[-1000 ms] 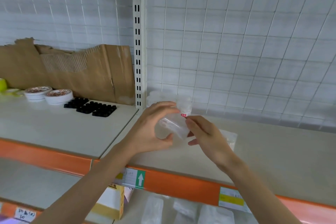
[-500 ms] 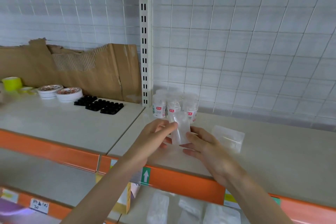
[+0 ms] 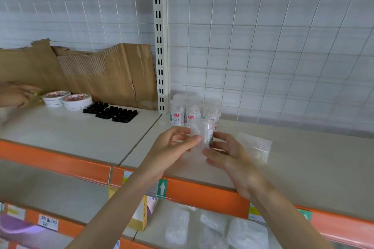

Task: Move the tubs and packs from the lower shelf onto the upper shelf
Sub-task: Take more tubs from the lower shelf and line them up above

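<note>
Head view. Thumb and curled fingers of the left hand (image 3: 172, 147) close on the left side of a clear tub (image 3: 199, 137), thumb tip on its near face. The fingers of the right hand (image 3: 226, 153) curve loosely round the tub's right side, thumb tip at its lower right edge; this hand is motion-blurred, so the exact contact of each finger cannot be told. The tub stands upright between the two hands, long axis vertical, with a strip of printed label showing on its right side. It sits over the front half of the upper shelf (image 3: 303, 168); whether its base rests on the surface cannot be told.

Just behind the tub, a cluster of labelled tubs (image 3: 192, 111) stands upright against the wire grid back panel (image 3: 263, 46), beside the slotted upright post (image 3: 160, 46). To the right of the right hand, a flat clear pack (image 3: 256, 147) lies on the same shelf. Below the orange shelf edge (image 3: 202, 191), several clear packs (image 3: 178, 226) lie on the lower shelf (image 3: 198, 212), with a yellow box (image 3: 142, 220) to their left.

On the shelf bay to the left are black trays (image 3: 113, 111), two tape rolls (image 3: 68, 100) and torn cardboard (image 3: 91, 70); another person's hand (image 3: 16, 95) reaches in at the far left edge.
</note>
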